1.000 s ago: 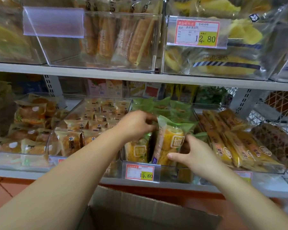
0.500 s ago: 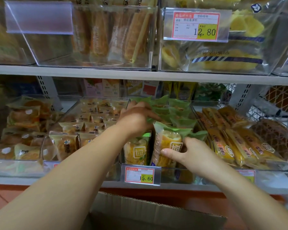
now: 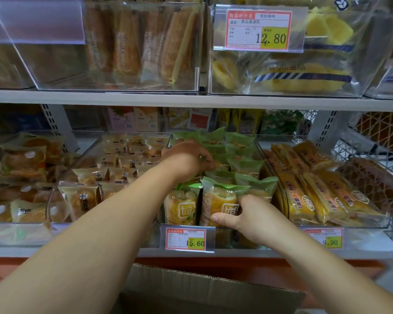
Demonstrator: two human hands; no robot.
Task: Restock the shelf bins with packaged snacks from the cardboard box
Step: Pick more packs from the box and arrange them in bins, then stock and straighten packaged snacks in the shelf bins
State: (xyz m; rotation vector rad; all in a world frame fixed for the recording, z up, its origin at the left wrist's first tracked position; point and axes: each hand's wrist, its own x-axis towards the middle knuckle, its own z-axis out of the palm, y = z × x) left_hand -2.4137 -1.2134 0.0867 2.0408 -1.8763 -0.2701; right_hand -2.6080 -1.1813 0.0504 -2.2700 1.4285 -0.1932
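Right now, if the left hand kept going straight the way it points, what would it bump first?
Probably more green packets farther back in the bin; the left hand is touching the nearest ones.

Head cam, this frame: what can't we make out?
Head view only.
Brown cardboard box: the inside is hidden by its own flap and the bottom edge, so stock left is unknown.
Left hand: fingertips are buried among green-topped clear snack packets, so its grip is unclear.
Right hand: fingers are hidden behind the front packet it grips.
Red-bordered price label: the small print is too blurred to read.
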